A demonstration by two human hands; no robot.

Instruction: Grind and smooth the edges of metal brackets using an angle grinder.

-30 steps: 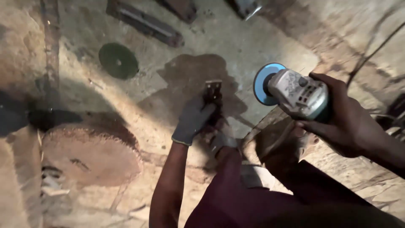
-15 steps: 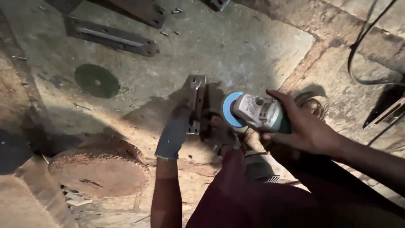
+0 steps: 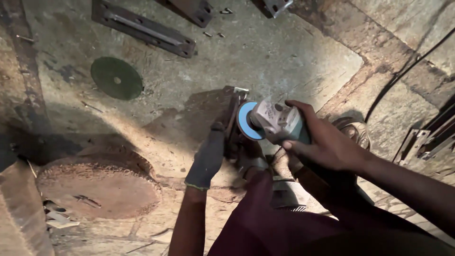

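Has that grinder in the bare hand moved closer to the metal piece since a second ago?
Yes. The angle grinder in the right hand moved left, up to the metal piece that the gloved left hand steadies.

Centre of frame: the gloved left hand (image 3: 207, 159) grips a small upright metal piece (image 3: 232, 110) standing on the concrete floor (image 3: 294, 52). The bare right hand (image 3: 324, 142) grips an angle grinder (image 3: 275, 122), its blue disc (image 3: 244, 121) against the piece. Upper left: a green disc (image 3: 116, 78) and a metal bar (image 3: 142, 28). Lower left: a round rusty plate (image 3: 97, 187).
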